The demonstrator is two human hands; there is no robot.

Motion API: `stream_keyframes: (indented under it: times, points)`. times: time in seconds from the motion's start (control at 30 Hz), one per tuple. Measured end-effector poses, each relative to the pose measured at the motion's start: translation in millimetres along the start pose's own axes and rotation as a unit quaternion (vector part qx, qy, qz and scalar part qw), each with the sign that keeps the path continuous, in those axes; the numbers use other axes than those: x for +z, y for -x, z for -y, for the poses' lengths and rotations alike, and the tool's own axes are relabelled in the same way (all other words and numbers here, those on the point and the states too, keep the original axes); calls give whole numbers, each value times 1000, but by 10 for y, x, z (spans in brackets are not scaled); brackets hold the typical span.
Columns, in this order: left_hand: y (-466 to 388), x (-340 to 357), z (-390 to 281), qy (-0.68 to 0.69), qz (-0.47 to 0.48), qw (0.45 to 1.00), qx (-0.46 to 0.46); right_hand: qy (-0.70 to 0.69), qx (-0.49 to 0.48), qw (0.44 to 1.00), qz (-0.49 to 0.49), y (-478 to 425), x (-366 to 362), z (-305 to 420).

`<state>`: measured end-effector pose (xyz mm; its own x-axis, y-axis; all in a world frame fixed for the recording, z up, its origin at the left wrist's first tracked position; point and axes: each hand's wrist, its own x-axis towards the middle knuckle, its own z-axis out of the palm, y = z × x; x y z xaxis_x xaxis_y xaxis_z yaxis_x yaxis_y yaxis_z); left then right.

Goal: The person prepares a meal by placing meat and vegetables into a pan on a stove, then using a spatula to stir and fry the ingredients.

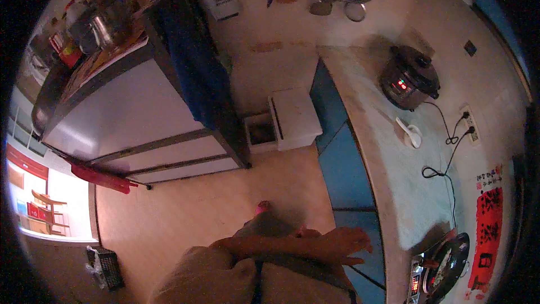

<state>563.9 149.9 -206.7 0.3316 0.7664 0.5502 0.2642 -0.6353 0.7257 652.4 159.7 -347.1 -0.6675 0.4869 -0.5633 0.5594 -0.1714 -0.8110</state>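
My left hand (pixel 349 242) reaches across my body to the right, its forearm level above the floor. Its thumb stands apart from the fingers, and I see nothing held in it. Below and beyond the fingertips are blue cabinet doors (pixel 346 169) under the counter (pixel 417 202). My right hand is out of view. On the counter's near right part, a dark wok (pixel 457 257) with pale food (pixel 442 268) inside sits on an induction cooker (pixel 415 280) with a lit red display. Farther along stands a black electric pressure cooker (pixel 409 78), its display lit.
A white spoon (pixel 409 133) lies on the counter near cords running to a wall socket (pixel 470 124). A white bin (pixel 295 118) stands by the cabinets. At left is a cabinet (pixel 126 105) bearing utensils and a metal jug (pixel 101 31). A black basket (pixel 109 268) sits lower left.
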Motion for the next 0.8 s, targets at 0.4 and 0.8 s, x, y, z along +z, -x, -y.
stream_keyframes:
  times: [0.4,0.8]
  points:
    - [306,-918,377,-8,-44,998,54,-6,7,1000,9,-848,702,658]
    - [134,-674,215,-44,115,989,79,-50,-12,995,-87,-409,340,378]
